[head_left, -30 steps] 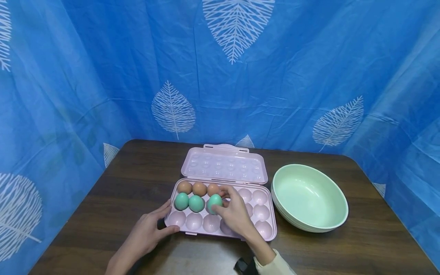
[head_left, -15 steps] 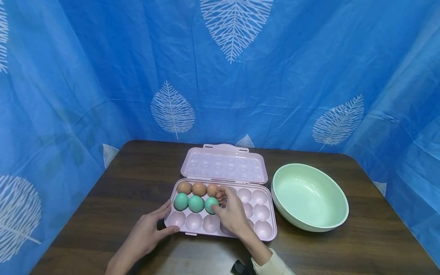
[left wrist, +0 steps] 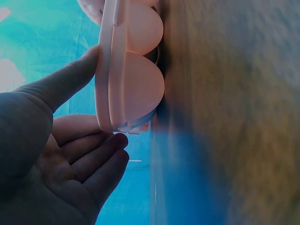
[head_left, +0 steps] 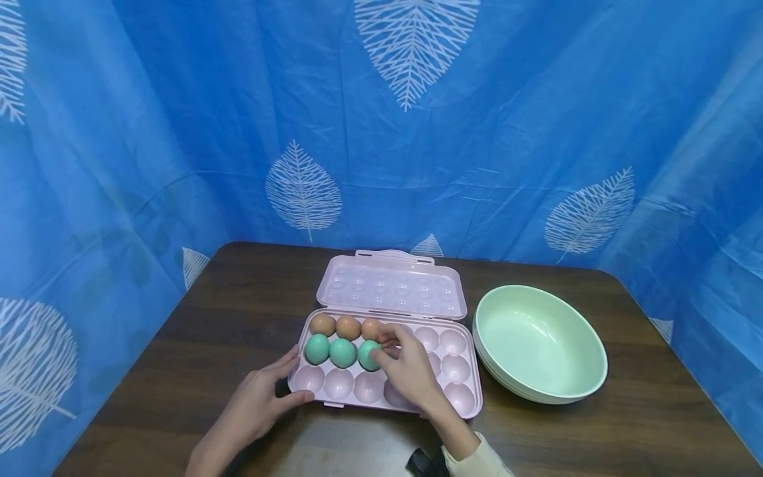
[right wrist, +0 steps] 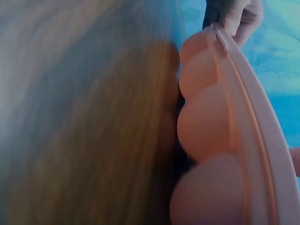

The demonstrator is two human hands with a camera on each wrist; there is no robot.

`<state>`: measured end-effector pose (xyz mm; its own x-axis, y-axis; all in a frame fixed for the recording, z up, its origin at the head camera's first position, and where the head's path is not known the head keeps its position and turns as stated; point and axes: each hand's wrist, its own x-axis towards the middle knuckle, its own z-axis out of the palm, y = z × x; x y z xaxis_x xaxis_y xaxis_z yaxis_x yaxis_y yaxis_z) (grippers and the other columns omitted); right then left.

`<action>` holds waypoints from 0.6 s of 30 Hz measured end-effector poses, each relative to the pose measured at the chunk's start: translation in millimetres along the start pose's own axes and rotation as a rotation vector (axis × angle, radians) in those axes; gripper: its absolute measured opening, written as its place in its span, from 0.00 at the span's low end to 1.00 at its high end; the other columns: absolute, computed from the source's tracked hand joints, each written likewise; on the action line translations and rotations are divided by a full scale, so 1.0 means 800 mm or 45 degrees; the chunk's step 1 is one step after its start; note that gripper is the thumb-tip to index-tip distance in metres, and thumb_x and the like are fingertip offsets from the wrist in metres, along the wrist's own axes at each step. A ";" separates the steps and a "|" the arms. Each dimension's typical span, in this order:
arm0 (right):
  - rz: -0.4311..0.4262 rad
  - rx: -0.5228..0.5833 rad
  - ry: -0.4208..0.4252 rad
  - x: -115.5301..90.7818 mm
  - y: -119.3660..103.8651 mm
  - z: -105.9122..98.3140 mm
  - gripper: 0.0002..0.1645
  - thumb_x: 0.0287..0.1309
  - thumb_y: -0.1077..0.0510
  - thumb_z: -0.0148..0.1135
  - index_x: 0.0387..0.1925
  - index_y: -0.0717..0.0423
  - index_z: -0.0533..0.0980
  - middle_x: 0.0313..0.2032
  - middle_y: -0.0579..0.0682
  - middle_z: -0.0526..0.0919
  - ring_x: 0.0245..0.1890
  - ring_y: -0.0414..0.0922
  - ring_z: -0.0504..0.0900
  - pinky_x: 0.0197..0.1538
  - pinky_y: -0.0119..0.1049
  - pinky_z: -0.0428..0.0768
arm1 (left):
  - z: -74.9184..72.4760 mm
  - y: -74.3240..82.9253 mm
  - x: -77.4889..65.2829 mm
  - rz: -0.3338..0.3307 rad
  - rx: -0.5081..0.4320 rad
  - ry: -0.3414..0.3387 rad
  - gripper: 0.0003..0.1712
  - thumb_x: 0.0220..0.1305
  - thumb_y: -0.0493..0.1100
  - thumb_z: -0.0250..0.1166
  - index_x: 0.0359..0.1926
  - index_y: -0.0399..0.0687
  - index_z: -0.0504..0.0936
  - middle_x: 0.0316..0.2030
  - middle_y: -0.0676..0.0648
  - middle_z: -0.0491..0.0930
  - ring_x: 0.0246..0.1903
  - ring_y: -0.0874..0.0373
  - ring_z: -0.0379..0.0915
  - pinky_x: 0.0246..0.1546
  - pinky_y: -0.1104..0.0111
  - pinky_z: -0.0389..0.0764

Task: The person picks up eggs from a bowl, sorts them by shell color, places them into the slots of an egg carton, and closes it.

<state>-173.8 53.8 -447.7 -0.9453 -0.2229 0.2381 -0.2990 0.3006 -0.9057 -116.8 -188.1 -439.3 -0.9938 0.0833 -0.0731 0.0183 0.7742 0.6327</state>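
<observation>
A pink egg box [head_left: 472, 391] lies with its lid [head_left: 390, 286] folded back. Three brown eggs [head_left: 348, 327] sit in the back row, at the left. In front of them, the middle row holds two green eggs [head_left: 342, 353] and a third green egg [head_left: 366, 356]. My right hand [head_left: 411, 371] is over the box, its thumb at the right side of this third egg and its fingers spread apart. My left hand [head_left: 262, 397] holds the box's front left corner, thumb on the front rim and fingers along the side, as the left wrist view also shows.
Light green bowls [head_left: 539, 344], apparently stacked, stand close to the box's right end. The dark wooden table [head_left: 226, 318] reaches back to a blue curtain [head_left: 417, 165] with white leaf prints.
The third green egg has shifted left and settled down into its cup, in line with the other two. My right hand's thumb has loosened from it. The left hand keeps its place.
</observation>
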 end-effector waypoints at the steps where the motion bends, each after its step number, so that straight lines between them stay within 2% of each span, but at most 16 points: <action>1: 0.006 0.006 0.000 0.000 -0.001 -0.004 0.17 0.51 0.66 0.61 0.46 0.64 0.74 0.40 0.55 0.77 0.42 0.47 0.77 0.46 0.37 0.78 | 0.000 0.000 0.000 0.005 -0.003 0.000 0.45 0.44 0.63 0.68 0.61 0.44 0.70 0.63 0.45 0.62 0.59 0.45 0.61 0.54 0.49 0.65; 4: -0.002 -0.004 0.013 0.002 -0.002 -0.017 0.13 0.54 0.64 0.61 0.42 0.64 0.75 0.40 0.54 0.79 0.42 0.48 0.78 0.47 0.38 0.78 | 0.000 0.000 0.000 0.016 -0.010 0.002 0.45 0.45 0.62 0.68 0.60 0.43 0.70 0.63 0.45 0.62 0.59 0.44 0.61 0.54 0.49 0.65; 7: -0.027 -0.064 0.045 0.006 -0.005 -0.031 0.08 0.55 0.63 0.61 0.38 0.63 0.77 0.35 0.51 0.80 0.39 0.45 0.80 0.45 0.36 0.78 | 0.001 -0.001 0.000 0.033 -0.006 0.019 0.44 0.45 0.60 0.69 0.60 0.42 0.70 0.63 0.44 0.62 0.59 0.45 0.61 0.54 0.50 0.65; 11: -0.063 -0.222 0.058 0.014 -0.015 -0.056 0.03 0.54 0.62 0.62 0.30 0.59 0.78 0.28 0.44 0.80 0.33 0.39 0.79 0.41 0.33 0.79 | 0.001 -0.002 0.000 0.051 0.004 0.037 0.43 0.45 0.59 0.70 0.59 0.41 0.71 0.63 0.44 0.62 0.59 0.45 0.62 0.54 0.51 0.66; 15: -0.107 -0.370 0.048 0.037 -0.030 -0.090 0.02 0.54 0.62 0.61 0.27 0.56 0.79 0.25 0.43 0.79 0.28 0.39 0.77 0.37 0.35 0.78 | 0.001 -0.002 0.000 0.051 -0.002 0.033 0.43 0.45 0.60 0.69 0.59 0.41 0.71 0.63 0.44 0.62 0.59 0.45 0.61 0.54 0.50 0.66; 18: -0.046 -0.368 -0.014 0.063 -0.038 -0.116 0.05 0.56 0.61 0.59 0.32 0.59 0.78 0.28 0.49 0.80 0.28 0.44 0.78 0.35 0.38 0.79 | 0.000 -0.003 -0.001 0.049 -0.011 0.026 0.44 0.45 0.60 0.69 0.60 0.41 0.70 0.64 0.44 0.61 0.60 0.45 0.61 0.55 0.49 0.65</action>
<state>-224.4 119.7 -375.3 -0.9325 -0.2476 0.2631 -0.3585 0.5435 -0.7590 -115.7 -190.1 -440.9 -0.9944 0.1003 -0.0330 0.0558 0.7650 0.6416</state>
